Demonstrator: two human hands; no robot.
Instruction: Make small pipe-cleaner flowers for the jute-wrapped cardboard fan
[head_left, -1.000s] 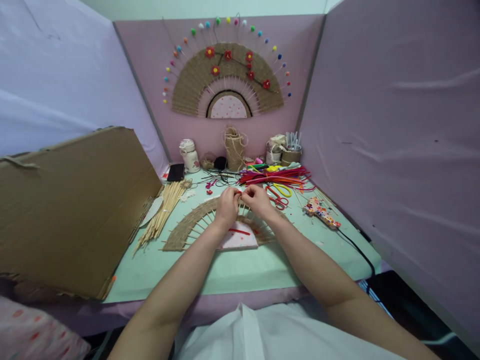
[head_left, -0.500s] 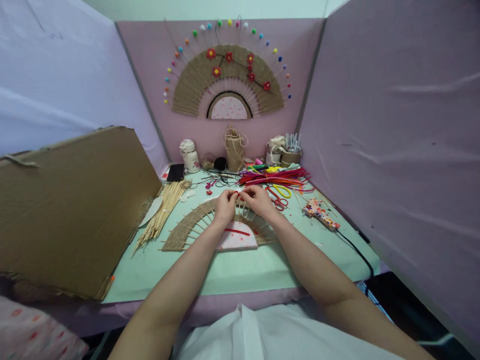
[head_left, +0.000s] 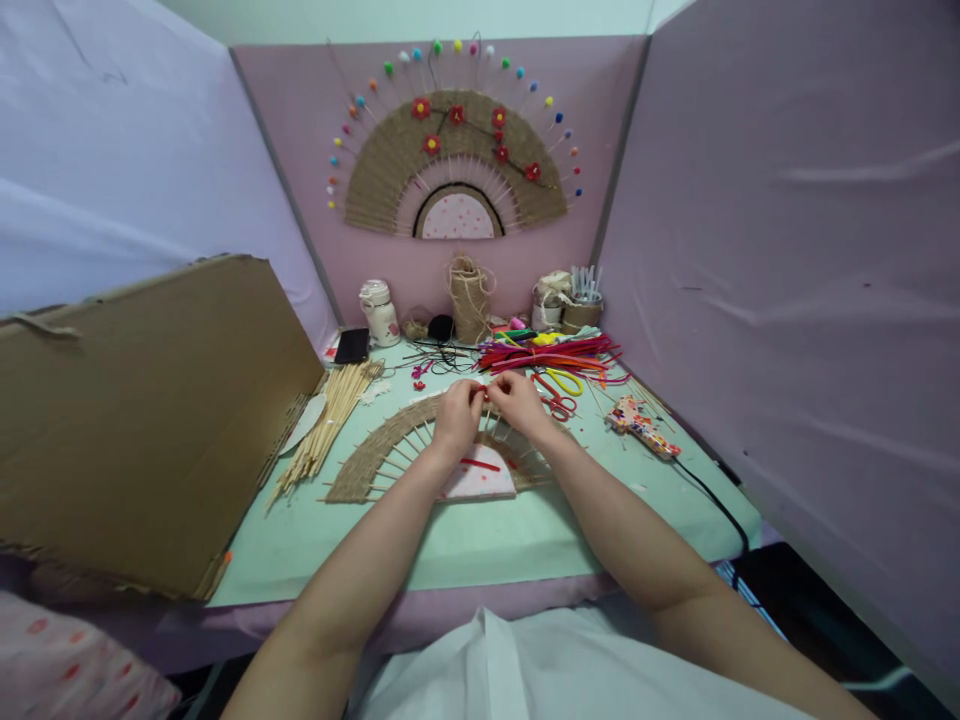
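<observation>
Red scrap (head_left: 485,393) over the woven fan (head_left: 386,437) at twelve o'clock, left hand (head_left: 459,414) and right hand (head_left: 517,402) both pinching it! So tiny a grip, one uneven tug could ping it toward the red scissors (head_left: 555,401) at three o'clock.

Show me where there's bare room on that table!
There's bare table in front of the lower fan, between the left arm and right arm, and another patch between the left arm and the cardboard. The back is crowded: twine, bottle, red strips.

Free table front (head_left: 499,552) — cardboard (head_left: 150,430) at left
</observation>
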